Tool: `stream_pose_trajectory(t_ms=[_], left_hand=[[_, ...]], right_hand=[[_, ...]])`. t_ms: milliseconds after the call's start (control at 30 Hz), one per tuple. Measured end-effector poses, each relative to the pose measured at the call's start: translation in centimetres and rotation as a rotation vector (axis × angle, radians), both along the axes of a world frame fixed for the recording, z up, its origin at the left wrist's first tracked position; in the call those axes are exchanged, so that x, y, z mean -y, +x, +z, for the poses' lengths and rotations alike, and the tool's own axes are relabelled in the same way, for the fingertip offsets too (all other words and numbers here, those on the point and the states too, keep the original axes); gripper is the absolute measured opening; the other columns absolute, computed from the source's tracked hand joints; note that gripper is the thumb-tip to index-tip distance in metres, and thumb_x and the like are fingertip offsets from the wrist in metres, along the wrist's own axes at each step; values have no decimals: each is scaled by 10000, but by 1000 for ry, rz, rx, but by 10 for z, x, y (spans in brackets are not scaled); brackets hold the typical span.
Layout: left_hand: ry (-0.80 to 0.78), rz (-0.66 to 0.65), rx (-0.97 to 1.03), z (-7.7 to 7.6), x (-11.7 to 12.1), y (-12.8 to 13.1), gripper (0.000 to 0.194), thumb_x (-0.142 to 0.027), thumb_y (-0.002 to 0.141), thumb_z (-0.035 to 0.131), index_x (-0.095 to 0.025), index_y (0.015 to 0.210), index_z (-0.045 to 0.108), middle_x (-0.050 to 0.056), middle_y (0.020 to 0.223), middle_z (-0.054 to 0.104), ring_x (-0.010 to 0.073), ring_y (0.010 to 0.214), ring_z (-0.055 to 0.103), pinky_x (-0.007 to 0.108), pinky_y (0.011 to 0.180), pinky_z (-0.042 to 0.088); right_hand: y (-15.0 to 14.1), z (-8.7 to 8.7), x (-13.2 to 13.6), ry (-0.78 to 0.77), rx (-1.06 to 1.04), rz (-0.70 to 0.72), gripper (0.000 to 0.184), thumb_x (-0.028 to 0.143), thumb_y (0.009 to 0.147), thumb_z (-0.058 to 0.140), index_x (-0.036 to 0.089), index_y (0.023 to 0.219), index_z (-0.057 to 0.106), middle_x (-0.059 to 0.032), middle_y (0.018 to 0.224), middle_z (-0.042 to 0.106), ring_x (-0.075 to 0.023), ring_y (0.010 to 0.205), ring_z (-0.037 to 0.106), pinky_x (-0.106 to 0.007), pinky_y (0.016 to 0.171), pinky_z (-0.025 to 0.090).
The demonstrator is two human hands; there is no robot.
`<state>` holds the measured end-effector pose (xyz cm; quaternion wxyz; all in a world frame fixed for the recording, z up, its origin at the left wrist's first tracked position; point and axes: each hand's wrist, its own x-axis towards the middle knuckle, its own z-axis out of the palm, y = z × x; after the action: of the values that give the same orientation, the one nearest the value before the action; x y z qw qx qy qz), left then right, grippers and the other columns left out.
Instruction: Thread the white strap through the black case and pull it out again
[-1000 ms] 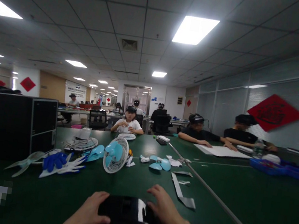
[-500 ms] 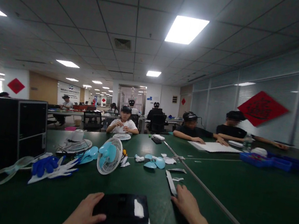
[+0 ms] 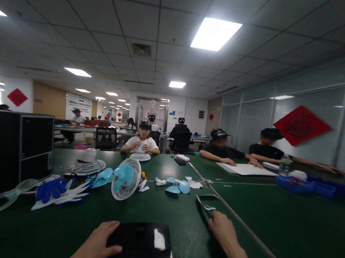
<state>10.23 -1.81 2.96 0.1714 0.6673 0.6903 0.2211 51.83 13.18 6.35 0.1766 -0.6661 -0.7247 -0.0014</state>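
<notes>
My left hand [image 3: 102,240] rests on the left side of a flat, glossy black case [image 3: 141,246] with a white patch, its thumb over the top and fingers along the far corner. The kind of case is not clear. Beyond it to the right, my right hand [image 3: 225,229] is closed on the near end of a long thin strip [image 3: 202,207], dark on the face I see and now tilted up on edge. A second curved strip [image 3: 209,196] and a small white piece [image 3: 209,208] lie just past it.
A fan head with blue blades [image 3: 125,179], loose blue blades [image 3: 178,186], blue-and-white gloves [image 3: 59,194] and a black computer case [image 3: 5,148] are on the green table [image 3: 86,237]. A metal seam [image 3: 257,234] crosses at right. Several people sit beyond.
My right hand has shifted right and slightly up, tipping the strip from its pale face to its dark one. My left hand stays on the black case.
</notes>
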Motion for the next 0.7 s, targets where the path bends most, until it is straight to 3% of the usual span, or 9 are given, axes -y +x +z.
stream_pose_trajectory(t_ms=[200, 367, 467, 567, 700], left_hand=[[16, 2, -2, -1, -1, 1, 823, -586, 680, 624, -185, 1382, 471, 87, 1470, 438, 292, 1363, 371, 396, 1153, 260], [20, 6, -7, 6, 2, 5, 804, -571, 685, 622, -176, 1372, 484, 95, 1462, 449, 296, 1354, 385, 394, 1146, 275], [19, 11, -18, 4, 2, 5, 804, -569, 691, 623, -170, 1374, 480, 94, 1462, 449, 294, 1352, 387, 395, 1145, 281], [48, -9, -1, -3, -2, 0, 809, -581, 686, 632, -171, 1368, 487, 98, 1464, 445, 294, 1357, 378, 410, 1154, 270], [252, 40, 113, -8, -12, -10, 649, -584, 835, 418, -193, 1346, 507, 67, 1446, 469, 237, 1358, 383, 400, 1162, 261]], right_hand=[[17, 27, 11, 239, -175, -64, 298, 247, 882, 338, 173, 805, 616, -130, 870, 691, -250, 797, 650, -315, 640, 407], [-4, 33, 24, 378, -509, 115, 354, 359, 834, 406, 138, 968, 648, -128, 951, 695, -259, 843, 634, -341, 749, 450], [-21, 35, 33, 304, -687, 283, 374, 413, 821, 444, 148, 972, 660, -98, 922, 693, -245, 830, 622, -328, 737, 459], [-35, 37, 44, 149, -796, 442, 326, 437, 809, 499, 162, 861, 665, -39, 753, 643, -185, 664, 562, -288, 617, 435], [-48, 35, 57, -132, -945, 669, 289, 431, 792, 574, 155, 785, 658, -1, 687, 582, -135, 605, 496, -249, 546, 392]])
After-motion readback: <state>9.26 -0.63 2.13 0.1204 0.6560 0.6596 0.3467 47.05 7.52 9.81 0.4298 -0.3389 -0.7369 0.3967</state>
